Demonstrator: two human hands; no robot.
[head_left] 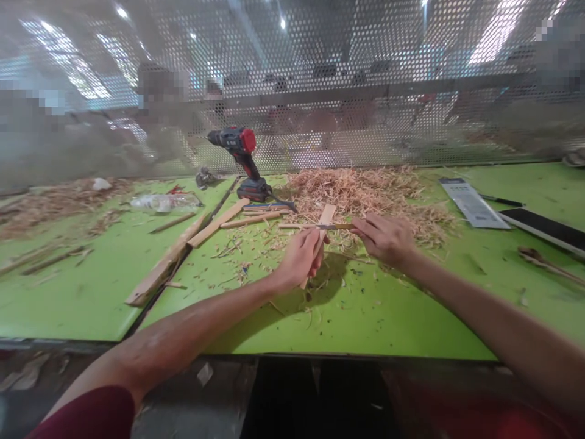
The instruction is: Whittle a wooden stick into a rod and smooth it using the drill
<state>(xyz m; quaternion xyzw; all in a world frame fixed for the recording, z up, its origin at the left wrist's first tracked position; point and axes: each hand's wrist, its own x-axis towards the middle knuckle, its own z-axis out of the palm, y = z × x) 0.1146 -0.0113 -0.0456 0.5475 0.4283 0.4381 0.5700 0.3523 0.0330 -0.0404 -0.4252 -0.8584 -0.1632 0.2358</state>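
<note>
Over the green table, my left hand is closed round a flat strip of pale wood, whose upper end sticks out beyond the fingers and whose lower end shows beneath the palm. My right hand grips a thin knife by its yellowish handle. The metal blade lies across the wood strip, just above my left fingers, and points left. Curly wood shavings are heaped just behind both hands, and small chips are scattered below them.
A cordless drill stands on the green table, in front of a perforated metal screen. Wood strips and a longer wooden piece lie to the left. A flat package and a black slab lie at right.
</note>
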